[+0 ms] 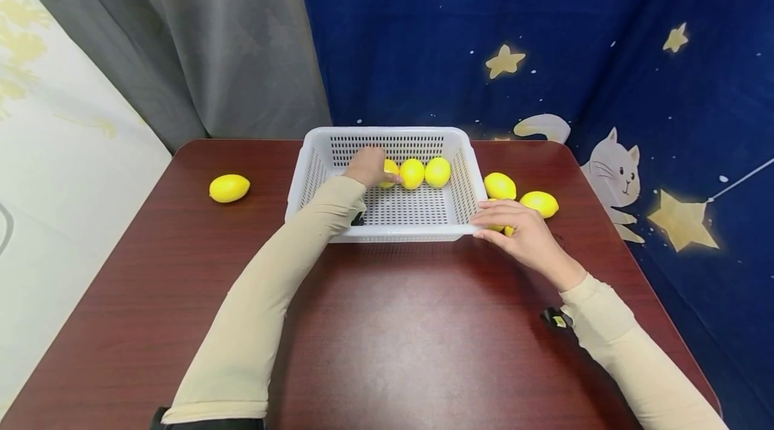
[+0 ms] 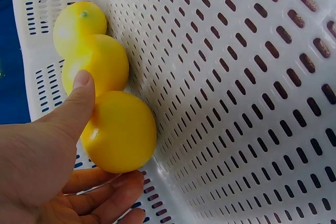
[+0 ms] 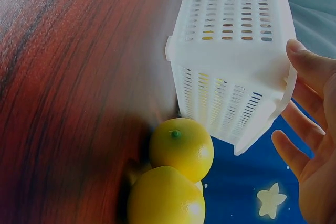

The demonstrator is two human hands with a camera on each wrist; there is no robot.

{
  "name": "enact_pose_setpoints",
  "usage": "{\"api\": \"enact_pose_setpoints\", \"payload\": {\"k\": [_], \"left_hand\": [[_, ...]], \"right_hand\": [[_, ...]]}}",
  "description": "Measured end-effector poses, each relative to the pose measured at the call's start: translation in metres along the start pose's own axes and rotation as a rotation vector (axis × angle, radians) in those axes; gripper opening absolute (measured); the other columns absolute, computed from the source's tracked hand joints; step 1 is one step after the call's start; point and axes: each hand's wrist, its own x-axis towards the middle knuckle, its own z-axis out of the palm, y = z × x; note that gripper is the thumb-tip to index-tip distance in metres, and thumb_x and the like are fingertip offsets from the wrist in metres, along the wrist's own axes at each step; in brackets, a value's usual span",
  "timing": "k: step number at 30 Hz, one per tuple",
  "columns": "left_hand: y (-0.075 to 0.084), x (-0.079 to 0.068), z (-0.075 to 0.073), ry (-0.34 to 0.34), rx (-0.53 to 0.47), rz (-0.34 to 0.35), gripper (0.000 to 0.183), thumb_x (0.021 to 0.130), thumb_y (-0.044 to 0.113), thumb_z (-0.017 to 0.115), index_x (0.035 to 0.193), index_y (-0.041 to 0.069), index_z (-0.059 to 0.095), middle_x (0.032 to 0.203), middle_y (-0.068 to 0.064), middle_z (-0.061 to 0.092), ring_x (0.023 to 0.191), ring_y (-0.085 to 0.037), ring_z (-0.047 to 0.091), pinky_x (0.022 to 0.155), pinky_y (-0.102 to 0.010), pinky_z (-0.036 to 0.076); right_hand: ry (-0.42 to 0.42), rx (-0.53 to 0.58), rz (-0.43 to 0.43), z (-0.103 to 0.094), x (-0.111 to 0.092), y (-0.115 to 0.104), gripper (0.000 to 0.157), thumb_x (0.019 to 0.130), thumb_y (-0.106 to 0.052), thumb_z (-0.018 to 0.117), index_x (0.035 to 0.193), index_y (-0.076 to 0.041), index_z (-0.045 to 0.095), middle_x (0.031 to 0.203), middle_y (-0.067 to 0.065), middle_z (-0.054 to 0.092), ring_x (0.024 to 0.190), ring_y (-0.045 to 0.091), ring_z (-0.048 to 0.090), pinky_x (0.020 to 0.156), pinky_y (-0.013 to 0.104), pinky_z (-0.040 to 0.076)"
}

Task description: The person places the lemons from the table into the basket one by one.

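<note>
Held lemon (image 2: 121, 132) is mostly hidden by the left hand (image 1: 365, 166) in head view; left wrist shows it plainly. Left fingers part-closed round it, thumb one side, curled fingers the other, inside the basket (image 1: 399, 232). Right hand (image 1: 517, 225) hides part of the lemon group beyond its fingers, so exact count there can't be told. Right wrist view cuts off its lower lemon (image 3: 167, 199) at the bottom edge; right sleeve (image 1: 635, 356) runs out of frame.

Right fingers loosely extended, thumb apart, touching the basket's near-right corner; no lemon in them. Basket wall stands between the left fingers and the right-hand lemons. Bench (image 1: 411, 322) underneath, blue curtain (image 1: 417, 33) and grey curtain (image 1: 242, 47) beyond both hands.

Count: one basket; three lemons in it, held one plus two right of the left fingers; one stray lemon (image 1: 230, 189) well left of them; at least three by the right fingers.
</note>
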Motion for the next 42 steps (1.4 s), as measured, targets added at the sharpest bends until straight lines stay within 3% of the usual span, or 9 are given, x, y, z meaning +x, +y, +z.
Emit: {"api": "enact_pose_setpoints", "payload": {"k": [10,24,31,38,42], "left_hand": [[0.0024,-0.0033,-0.0051,-0.013,-0.013,-0.028,0.045,0.086,0.051,0.072,0.09,0.007,0.065,0.075,-0.003,0.053,0.071,-0.018,0.049,0.065,-0.029,0.038],[0.0034,-0.0016,-0.0022,0.001,0.04,-0.087,0.049,0.09,0.058,0.063,0.089,0.009,0.063,0.077,-0.004,0.053,0.072,-0.019,0.05,0.061,-0.03,0.038],[0.0028,-0.0008,-0.0021,0.007,0.062,-0.091,0.049,0.091,0.058,0.061,0.083,0.01,0.06,0.073,-0.003,0.048,0.068,-0.018,0.048,0.057,-0.029,0.035],[0.0024,-0.0024,-0.0019,-0.022,-0.004,-0.095,0.046,0.091,0.056,0.063,0.086,0.01,0.061,0.072,-0.002,0.044,0.066,-0.017,0.045,0.058,-0.028,0.035],[0.0026,-0.0031,-0.0021,-0.01,0.017,-0.085,0.048,0.091,0.056,0.062,0.088,0.008,0.062,0.073,-0.003,0.046,0.066,-0.018,0.046,0.058,-0.028,0.035]], "right_hand": [[-0.003,0.004,0.009,0.0,-0.0002,0.0005,0.034,0.073,-0.019,0.087,0.107,-0.02,0.079,0.112,0.002,0.076,0.118,0.022,0.065,0.106,0.006,0.032],[-0.003,0.003,0.002,0.0003,-0.0005,0.0012,0.033,0.073,-0.018,0.087,0.106,-0.017,0.079,0.112,0.004,0.076,0.118,0.022,0.065,0.106,0.006,0.032],[-0.014,-0.003,0.017,0.0004,-0.0005,0.0022,0.033,0.075,-0.02,0.086,0.107,-0.019,0.079,0.112,0.003,0.076,0.118,0.022,0.065,0.107,0.009,0.035],[-0.016,-0.005,0.016,0.0003,-0.0002,0.0014,0.033,0.075,-0.02,0.086,0.107,-0.019,0.079,0.112,0.003,0.076,0.118,0.022,0.065,0.107,0.009,0.035],[-0.011,-0.004,0.006,0.0,0.0,0.0005,0.033,0.074,-0.02,0.086,0.107,-0.018,0.079,0.112,0.002,0.077,0.118,0.022,0.065,0.106,0.007,0.033]]}}
